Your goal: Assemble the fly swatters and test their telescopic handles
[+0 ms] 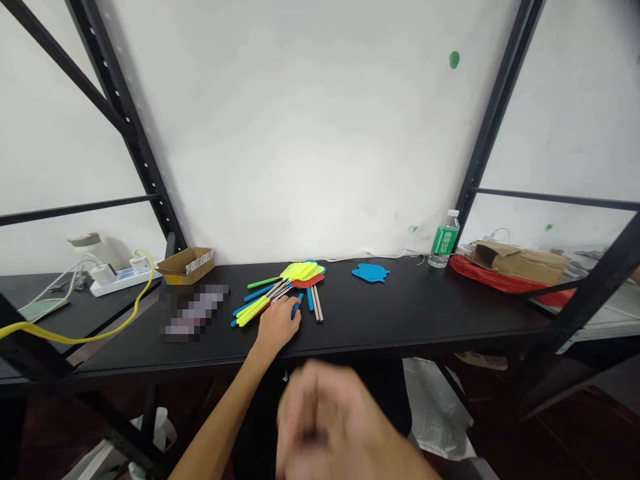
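At the front of the black table, my left hand (280, 323) is curled around a short blue handle (297, 305), which shows between fingers and thumb. Beside it lies a fanned pile of fly swatters with yellow heads (303, 271), a red head (309, 283) and some blue ones beneath. Their yellow handles (253, 311) point toward the front left. Just right of the hand are a blue rod (310, 299) and two pale rods (317, 305). My right hand (325, 420), close to the camera below the table edge, is bent and smeared by motion; its grip cannot be made out.
Flat blue swatter heads (371, 272) lie apart at the back. A water bottle (444, 240) stands near the right post, by cardboard (520, 261) on red plastic. An open cardboard box (186, 265) sits left, near a power strip (125, 277) and yellow cable (135, 308).
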Demonstrator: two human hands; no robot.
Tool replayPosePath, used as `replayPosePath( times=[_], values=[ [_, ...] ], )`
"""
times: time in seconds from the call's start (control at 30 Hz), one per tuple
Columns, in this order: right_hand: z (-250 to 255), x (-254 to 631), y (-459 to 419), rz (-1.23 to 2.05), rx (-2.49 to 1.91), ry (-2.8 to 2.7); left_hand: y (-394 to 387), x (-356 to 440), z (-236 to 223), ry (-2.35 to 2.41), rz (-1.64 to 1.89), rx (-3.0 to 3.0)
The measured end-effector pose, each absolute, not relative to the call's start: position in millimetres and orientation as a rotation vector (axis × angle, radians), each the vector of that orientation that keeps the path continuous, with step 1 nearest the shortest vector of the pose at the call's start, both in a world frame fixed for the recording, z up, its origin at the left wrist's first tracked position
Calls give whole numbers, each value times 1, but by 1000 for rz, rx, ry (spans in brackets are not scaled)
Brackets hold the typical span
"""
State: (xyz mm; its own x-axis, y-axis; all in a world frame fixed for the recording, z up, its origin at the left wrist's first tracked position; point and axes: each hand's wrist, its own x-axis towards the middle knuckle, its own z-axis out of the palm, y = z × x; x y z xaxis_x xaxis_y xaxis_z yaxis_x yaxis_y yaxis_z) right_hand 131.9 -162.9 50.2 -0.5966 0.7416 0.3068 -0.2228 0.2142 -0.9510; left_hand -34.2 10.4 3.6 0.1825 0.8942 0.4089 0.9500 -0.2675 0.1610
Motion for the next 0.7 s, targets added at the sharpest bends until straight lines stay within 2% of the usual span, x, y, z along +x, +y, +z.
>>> replayPosePath(
  times=[0.17, 0.23, 0.33, 0.5, 0.57, 0.63, 0.7],
  values=[
    [46, 131, -21, 448, -1312, -1960, 9, -34, 4, -1854, -687, -2293],
    [34, 135, 12, 231, -1593, -2073, 10, -33, 3, -1876, -715, -2266],
    [22, 141, 30, 85, -1697, -2131, 10, -33, 3, -1878, -726, -2270],
    [29, 145, 35, 128, -1842, -2125, 10, -34, 5, -1911, -710, -2279],
    [34, 149, 39, 245, -1846, -2119, 9, -34, 5, -1905, -717, -2279],
    [38, 159, 41, 561, -1796, -2079, 9, -35, 4, -1896, -735, -2274],
    [42, 172, 40, 1021, -1704, -1893, 9, -35, 4, -1890, -766, -2268]
  ],
)
